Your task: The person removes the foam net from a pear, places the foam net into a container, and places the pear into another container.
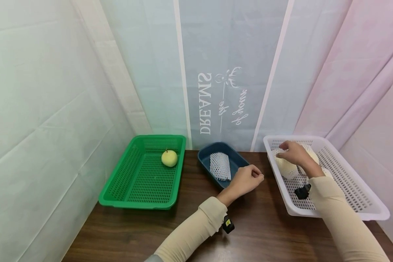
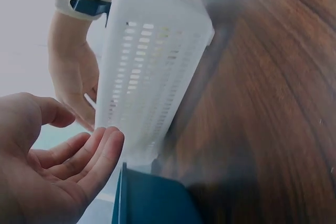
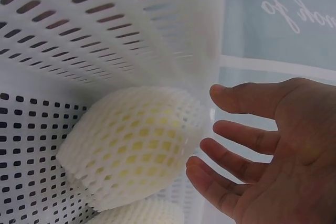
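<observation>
My right hand [image 1: 294,153] reaches over the white basket [image 1: 357,182], above a pale yellow pear in a white foam net [image 1: 287,168]. In the right wrist view its fingers are spread beside the netted pear [image 3: 142,145], with nothing in its grasp. More netted fruit lies next to it, partly hidden by my hand and sleeve. My left hand [image 1: 245,179], holding nothing, hovers at the near right rim of the blue tray [image 1: 205,168]. Its fingers bend loosely in the left wrist view. An empty foam net [image 1: 220,166] lies in that tray.
A green basket [image 1: 175,196] stands at the left with one bare yellow pear [image 1: 169,158] in its far right corner. All three containers stand on a dark wooden table [image 1: 255,233]. A hanging cloth [image 1: 157,72] rises close behind them.
</observation>
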Demonstrator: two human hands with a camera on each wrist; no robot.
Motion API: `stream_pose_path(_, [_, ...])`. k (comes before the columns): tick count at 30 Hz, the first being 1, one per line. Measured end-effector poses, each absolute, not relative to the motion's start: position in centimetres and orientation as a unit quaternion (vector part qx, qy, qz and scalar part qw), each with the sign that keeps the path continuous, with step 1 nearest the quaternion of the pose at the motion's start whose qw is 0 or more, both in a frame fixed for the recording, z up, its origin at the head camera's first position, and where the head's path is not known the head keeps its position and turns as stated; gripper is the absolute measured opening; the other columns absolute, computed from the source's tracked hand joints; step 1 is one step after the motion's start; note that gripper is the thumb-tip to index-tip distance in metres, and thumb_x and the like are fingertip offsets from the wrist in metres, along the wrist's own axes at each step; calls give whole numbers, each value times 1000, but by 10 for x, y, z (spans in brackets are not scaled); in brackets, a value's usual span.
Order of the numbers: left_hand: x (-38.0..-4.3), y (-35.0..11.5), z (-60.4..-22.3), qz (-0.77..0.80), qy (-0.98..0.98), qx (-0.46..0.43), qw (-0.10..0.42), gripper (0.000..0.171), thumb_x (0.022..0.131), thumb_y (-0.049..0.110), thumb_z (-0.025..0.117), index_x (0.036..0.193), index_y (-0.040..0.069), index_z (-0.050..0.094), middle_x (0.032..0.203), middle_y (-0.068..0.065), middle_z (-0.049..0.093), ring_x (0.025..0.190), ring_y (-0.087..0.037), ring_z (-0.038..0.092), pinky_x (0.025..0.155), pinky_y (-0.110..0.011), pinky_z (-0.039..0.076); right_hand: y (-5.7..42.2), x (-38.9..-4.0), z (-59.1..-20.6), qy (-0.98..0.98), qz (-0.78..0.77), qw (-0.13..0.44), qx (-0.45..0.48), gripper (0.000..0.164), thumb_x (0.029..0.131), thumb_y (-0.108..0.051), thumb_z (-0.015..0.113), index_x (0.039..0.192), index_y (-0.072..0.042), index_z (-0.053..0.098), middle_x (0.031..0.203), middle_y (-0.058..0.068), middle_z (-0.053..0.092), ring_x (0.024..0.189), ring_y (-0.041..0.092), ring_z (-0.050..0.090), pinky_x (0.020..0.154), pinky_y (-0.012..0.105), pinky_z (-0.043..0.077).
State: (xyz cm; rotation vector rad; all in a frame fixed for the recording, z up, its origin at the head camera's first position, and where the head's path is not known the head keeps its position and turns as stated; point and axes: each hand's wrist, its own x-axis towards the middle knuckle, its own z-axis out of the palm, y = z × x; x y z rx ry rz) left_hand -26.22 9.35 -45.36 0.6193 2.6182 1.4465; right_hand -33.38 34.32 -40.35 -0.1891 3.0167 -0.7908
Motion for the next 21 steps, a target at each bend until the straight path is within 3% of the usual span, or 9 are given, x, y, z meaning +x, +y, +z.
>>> stream_pose_path(7, [-253,107,-456,508,836,190,82,16,105,27,68,109,13,72,85,7,74,65,1,65,62,-19,52,346,-335,-409,967,-248,32,-44,64,99,-22,70,137,25,49,137,47,53,123,62,55,98,68,52])
stream_pose_path(15, [-241,124,-455,511,836,171,101,16,105,29,68,109,13,71,77,8,72,66,-4,68,59,-20,52,352,-338,-416,968,-243,41,-35,72,96,-23,73,140,26,43,139,49,49,124,63,53,99,69,50])
stream_pose_path(21, [-235,133,-454,501,841,169,111,19,106,32,68,109,13,71,76,8,73,70,-11,74,58,-21,51,358,-337,-419,968,-244,50,-40,79,94,-23,76,139,30,38,135,52,48,119,63,56,93,67,53])
